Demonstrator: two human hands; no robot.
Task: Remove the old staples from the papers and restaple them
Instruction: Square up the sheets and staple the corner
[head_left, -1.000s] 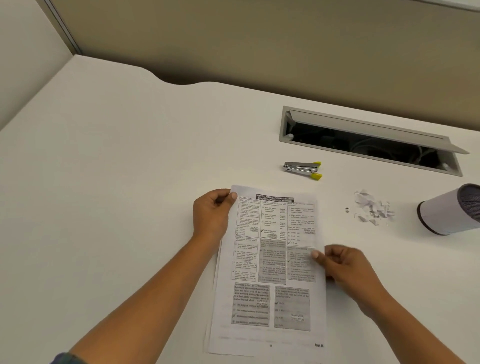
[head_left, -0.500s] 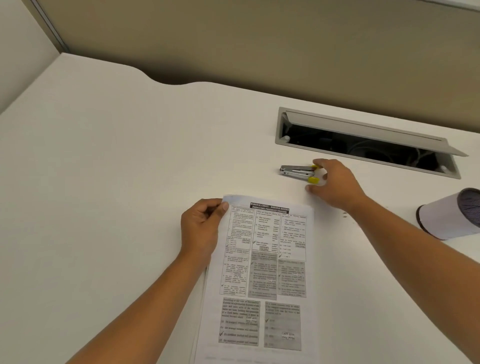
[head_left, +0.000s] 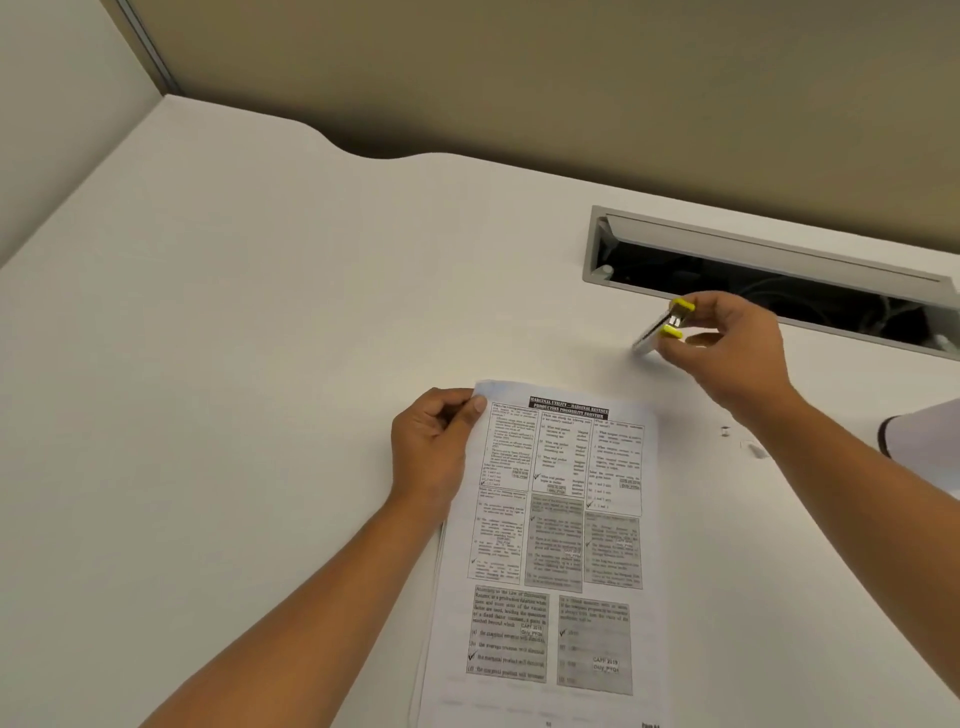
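A: Looking at the papers (head_left: 561, 540) first: a printed stack, boxes of small text with ticks and grey shaded panels, a dark title bar at the top. Edges of lower sheets peek out along the side under the left forearm.

B: Where do they lie?

A: Flat on the surface (head_left: 260, 364), between the two forearms. The left hand (head_left: 434, 449) pinches the top corner nearest it, thumb on top of the sheet, fingers curled beside the edge.

B: And the right hand (head_left: 727, 353)?

A: Lifted off the surface, beyond the papers' far right corner, closed on a small metal stapler (head_left: 660, 327) with yellow ends. The stapler is tilted, its silver body pointing down toward the left hand, and blurred, so finer detail is lost.

B: The surface and room?

A: White, with a curved cut-out in its far edge; a beige wall (head_left: 519, 78) behind, a paler panel on the left-hand side.

B: Anything else about?

A: A grey cable hatch (head_left: 727, 244) stands open just beyond the right hand, dark inside. Below the right wrist lie a tiny metal piece (head_left: 725, 431) and a paper scrap (head_left: 756, 449). A white cylinder (head_left: 924, 431) with a dark rim shows past the right forearm, cut by the frame. Nothing lies over the papers but the left thumb.
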